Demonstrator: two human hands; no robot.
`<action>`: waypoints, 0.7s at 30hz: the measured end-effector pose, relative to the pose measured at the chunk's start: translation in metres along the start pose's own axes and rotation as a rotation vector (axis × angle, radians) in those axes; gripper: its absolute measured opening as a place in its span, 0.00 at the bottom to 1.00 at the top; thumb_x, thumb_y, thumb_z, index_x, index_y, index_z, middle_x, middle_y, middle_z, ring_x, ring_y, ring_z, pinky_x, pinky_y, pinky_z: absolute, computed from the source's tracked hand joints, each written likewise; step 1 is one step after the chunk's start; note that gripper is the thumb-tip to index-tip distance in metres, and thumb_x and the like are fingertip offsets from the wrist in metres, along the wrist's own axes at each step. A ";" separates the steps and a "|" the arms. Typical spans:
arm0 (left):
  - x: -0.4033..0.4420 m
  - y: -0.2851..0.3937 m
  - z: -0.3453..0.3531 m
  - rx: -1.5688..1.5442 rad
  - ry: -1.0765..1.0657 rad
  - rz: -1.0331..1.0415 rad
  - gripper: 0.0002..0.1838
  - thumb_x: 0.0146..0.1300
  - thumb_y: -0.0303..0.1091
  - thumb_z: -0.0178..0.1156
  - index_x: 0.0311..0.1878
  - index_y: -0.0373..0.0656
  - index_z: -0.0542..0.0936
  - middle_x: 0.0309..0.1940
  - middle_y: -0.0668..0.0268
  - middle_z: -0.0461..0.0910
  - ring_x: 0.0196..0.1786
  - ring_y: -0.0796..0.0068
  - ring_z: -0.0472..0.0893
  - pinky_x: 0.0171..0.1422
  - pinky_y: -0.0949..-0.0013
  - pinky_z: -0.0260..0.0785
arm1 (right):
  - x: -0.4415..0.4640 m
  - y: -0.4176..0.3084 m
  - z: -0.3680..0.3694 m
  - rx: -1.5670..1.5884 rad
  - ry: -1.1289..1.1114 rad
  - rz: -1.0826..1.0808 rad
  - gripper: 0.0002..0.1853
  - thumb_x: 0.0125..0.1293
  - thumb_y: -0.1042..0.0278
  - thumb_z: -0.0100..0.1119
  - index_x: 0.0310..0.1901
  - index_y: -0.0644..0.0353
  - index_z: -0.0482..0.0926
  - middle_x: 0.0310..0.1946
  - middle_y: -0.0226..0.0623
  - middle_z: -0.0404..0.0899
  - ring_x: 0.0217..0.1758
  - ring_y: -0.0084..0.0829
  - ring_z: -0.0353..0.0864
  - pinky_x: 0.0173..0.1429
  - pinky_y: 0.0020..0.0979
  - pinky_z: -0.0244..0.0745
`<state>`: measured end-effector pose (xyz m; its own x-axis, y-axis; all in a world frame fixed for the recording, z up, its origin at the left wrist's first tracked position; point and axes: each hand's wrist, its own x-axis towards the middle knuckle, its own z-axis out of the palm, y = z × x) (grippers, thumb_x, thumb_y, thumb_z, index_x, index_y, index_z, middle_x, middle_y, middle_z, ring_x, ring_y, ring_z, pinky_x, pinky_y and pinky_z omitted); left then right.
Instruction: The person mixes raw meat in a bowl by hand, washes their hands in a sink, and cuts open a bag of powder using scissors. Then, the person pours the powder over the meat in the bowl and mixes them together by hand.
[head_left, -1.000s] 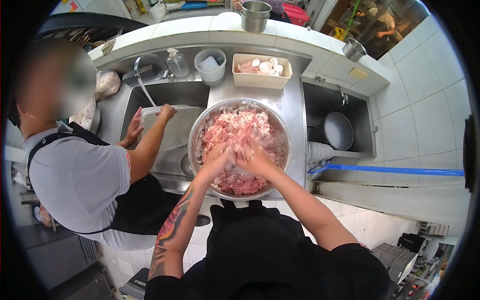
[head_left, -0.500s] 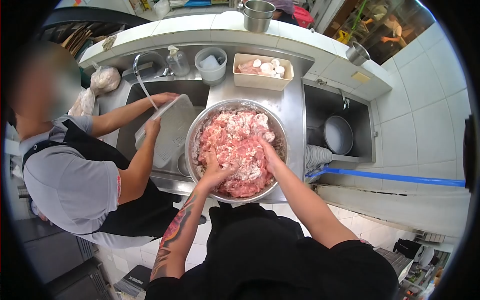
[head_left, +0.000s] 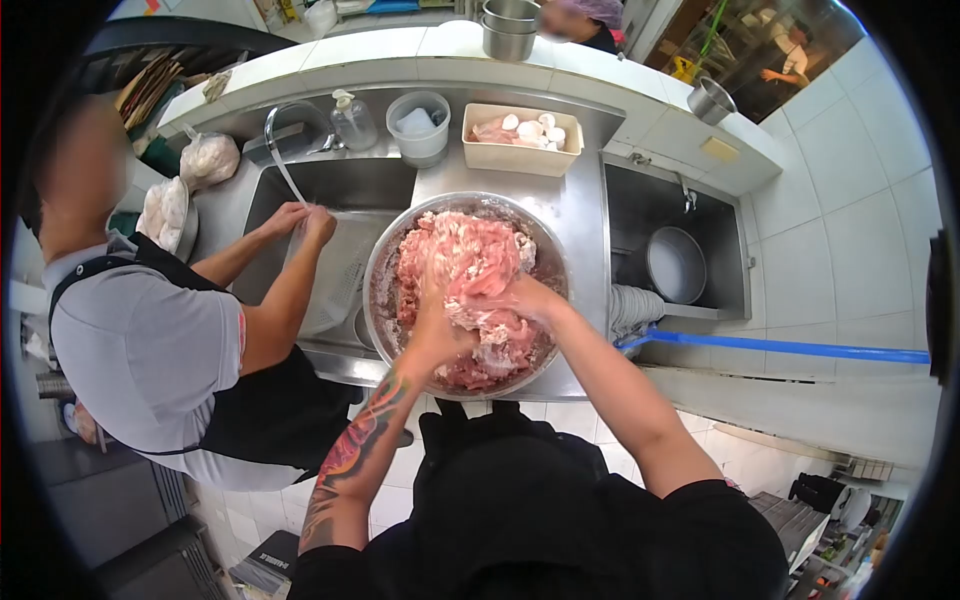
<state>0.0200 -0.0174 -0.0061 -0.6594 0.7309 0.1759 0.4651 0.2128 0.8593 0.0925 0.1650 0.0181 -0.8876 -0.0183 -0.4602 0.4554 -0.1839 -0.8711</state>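
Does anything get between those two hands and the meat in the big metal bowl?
Nothing visible: the left hand and right hand are both in the meat, inside the bowl. The co-worker's hands are away to the left, over the sink.

Left hand (head_left: 432,335), right hand (head_left: 530,300): two. Big bowl (head_left: 549,256): one; meat (head_left: 470,255) pieces too many to count. Left sink (head_left: 365,183), right sink (head_left: 640,205): two. Left tap (head_left: 270,127), right tap (head_left: 690,200): two. Pump bottle (head_left: 353,126): one. Round tub (head_left: 420,152): one. Oblong tub (head_left: 520,159): one. Stacked pots (head_left: 508,46): two; ledge pot (head_left: 711,101): one; sink pot (head_left: 658,262): one. Full bags (head_left: 210,158): two. Perforated tray (head_left: 338,288): one. Blue pole (head_left: 790,342): one. Co-worker (head_left: 150,350) at left sink: one; co-worker's hands (head_left: 317,224): two.
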 end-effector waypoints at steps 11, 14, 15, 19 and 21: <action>0.020 0.001 -0.058 -0.047 0.053 0.000 0.32 0.43 0.26 0.72 0.56 0.34 0.78 0.44 0.50 0.84 0.53 0.59 0.84 0.58 0.64 0.74 | -0.007 -0.030 -0.013 -0.699 0.307 -0.683 0.19 0.57 0.64 0.69 0.50 0.59 0.82 0.45 0.49 0.84 0.51 0.47 0.82 0.57 0.40 0.78; 0.014 0.010 -0.026 -0.315 0.200 -0.148 0.27 0.50 0.25 0.69 0.56 0.32 0.77 0.47 0.53 0.83 0.51 0.65 0.83 0.58 0.67 0.73 | -0.002 -0.008 0.005 -1.087 0.506 -0.316 0.13 0.57 0.68 0.64 0.45 0.57 0.84 0.44 0.52 0.83 0.51 0.54 0.80 0.56 0.47 0.77; 0.011 0.003 -0.013 -0.411 0.309 -0.209 0.26 0.52 0.25 0.68 0.56 0.33 0.78 0.47 0.54 0.82 0.50 0.67 0.83 0.58 0.68 0.73 | 0.012 0.024 0.008 -1.088 0.506 -0.316 0.13 0.57 0.68 0.64 0.45 0.57 0.84 0.44 0.52 0.83 0.51 0.54 0.80 0.56 0.47 0.77; -0.009 -0.017 -0.006 0.055 0.076 -0.017 0.29 0.54 0.31 0.73 0.59 0.34 0.77 0.56 0.51 0.75 0.60 0.58 0.76 0.66 0.63 0.69 | 0.003 0.074 0.015 -1.658 0.768 -0.607 0.19 0.64 0.75 0.52 0.55 0.55 0.81 0.56 0.53 0.79 0.64 0.51 0.76 0.67 0.46 0.70; -0.019 -0.031 -0.022 0.033 0.028 -0.026 0.33 0.53 0.36 0.76 0.61 0.34 0.76 0.60 0.48 0.70 0.63 0.52 0.73 0.69 0.58 0.66 | -0.015 0.048 0.014 -1.468 0.270 0.045 0.17 0.63 0.70 0.57 0.53 0.51 0.84 0.59 0.49 0.79 0.63 0.47 0.78 0.64 0.47 0.74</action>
<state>0.0047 -0.0524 -0.0253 -0.6873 0.7069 0.1672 0.4667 0.2533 0.8474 0.1273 0.1424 -0.0144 -0.9069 0.2113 -0.3646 0.2884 0.9421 -0.1713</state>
